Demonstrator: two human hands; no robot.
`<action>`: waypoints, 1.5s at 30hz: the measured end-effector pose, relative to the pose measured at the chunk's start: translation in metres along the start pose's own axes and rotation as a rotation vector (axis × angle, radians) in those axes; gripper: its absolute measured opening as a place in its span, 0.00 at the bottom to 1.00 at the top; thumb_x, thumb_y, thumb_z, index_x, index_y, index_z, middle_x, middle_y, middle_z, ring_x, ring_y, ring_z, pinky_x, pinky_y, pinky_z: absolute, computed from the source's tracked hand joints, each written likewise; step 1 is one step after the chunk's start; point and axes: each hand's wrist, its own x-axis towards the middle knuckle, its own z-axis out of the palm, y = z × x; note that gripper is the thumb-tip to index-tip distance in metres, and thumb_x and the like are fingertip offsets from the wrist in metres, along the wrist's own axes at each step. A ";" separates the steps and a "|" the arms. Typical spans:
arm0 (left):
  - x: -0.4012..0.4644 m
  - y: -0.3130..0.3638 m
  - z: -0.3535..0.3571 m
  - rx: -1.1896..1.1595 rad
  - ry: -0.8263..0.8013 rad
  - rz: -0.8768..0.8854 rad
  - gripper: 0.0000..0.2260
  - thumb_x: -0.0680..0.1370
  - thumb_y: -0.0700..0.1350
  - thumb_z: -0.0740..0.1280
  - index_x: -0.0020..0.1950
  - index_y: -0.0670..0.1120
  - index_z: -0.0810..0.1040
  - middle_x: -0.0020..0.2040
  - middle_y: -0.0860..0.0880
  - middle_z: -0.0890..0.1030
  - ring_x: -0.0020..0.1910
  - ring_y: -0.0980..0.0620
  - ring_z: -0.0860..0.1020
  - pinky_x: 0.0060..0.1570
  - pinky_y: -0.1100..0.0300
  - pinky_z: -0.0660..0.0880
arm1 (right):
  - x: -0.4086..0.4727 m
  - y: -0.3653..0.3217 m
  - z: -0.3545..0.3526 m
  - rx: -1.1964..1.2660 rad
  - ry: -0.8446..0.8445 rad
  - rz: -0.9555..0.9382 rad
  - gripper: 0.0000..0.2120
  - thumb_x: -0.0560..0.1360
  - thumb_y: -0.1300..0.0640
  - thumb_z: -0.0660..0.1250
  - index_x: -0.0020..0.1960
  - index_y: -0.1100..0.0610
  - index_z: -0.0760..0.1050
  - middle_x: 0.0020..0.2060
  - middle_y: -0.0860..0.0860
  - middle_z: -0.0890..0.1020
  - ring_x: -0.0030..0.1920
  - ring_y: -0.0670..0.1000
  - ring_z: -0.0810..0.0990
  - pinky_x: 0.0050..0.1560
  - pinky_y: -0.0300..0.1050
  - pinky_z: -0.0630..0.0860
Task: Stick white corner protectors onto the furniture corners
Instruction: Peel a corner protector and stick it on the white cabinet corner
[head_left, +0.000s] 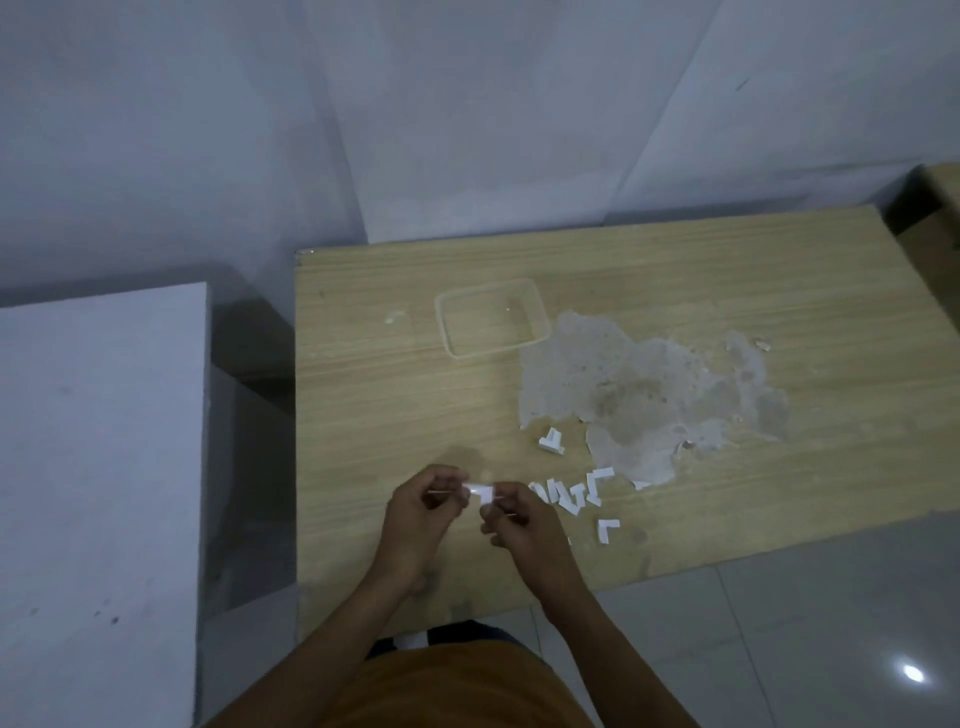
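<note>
Over the near part of the wooden table (395, 415), my left hand (423, 506) and my right hand (519, 525) meet at one white corner protector (482, 491). Both hands pinch it between curled fingertips, the left from its left end, the right from below and to the right. A thin white strip sticks out leftward by my left fingers. Several loose white corner protectors (569, 493) lie on the table just right of my hands. One more protector (551, 440) lies farther back and another (605, 530) nearer the front edge.
A clear plastic container (492, 318) stands on the table behind my hands. A large patch of peeled, stained veneer (639, 395) spreads across the table's middle right. A white block (98, 467) stands to the left, with a gap between it and the table. Pale walls rise behind.
</note>
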 end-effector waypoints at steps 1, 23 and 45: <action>-0.002 0.009 -0.001 -0.015 0.013 0.024 0.09 0.74 0.34 0.70 0.46 0.48 0.81 0.41 0.51 0.84 0.41 0.57 0.81 0.42 0.67 0.77 | -0.003 -0.010 -0.001 0.027 -0.001 -0.015 0.04 0.78 0.58 0.66 0.51 0.55 0.78 0.42 0.52 0.83 0.41 0.48 0.83 0.42 0.39 0.80; -0.020 0.066 -0.019 0.218 0.076 0.481 0.06 0.74 0.35 0.70 0.45 0.45 0.80 0.41 0.54 0.81 0.41 0.56 0.79 0.40 0.67 0.75 | -0.016 -0.068 0.004 0.037 0.055 -0.192 0.08 0.77 0.62 0.65 0.53 0.55 0.79 0.37 0.51 0.85 0.39 0.47 0.84 0.40 0.39 0.79; -0.017 0.054 0.004 0.255 -0.154 0.344 0.07 0.74 0.36 0.70 0.41 0.47 0.76 0.36 0.53 0.79 0.35 0.61 0.77 0.36 0.72 0.71 | -0.020 -0.043 -0.053 0.160 0.194 -0.117 0.06 0.76 0.62 0.66 0.49 0.54 0.80 0.37 0.53 0.85 0.37 0.47 0.83 0.37 0.36 0.79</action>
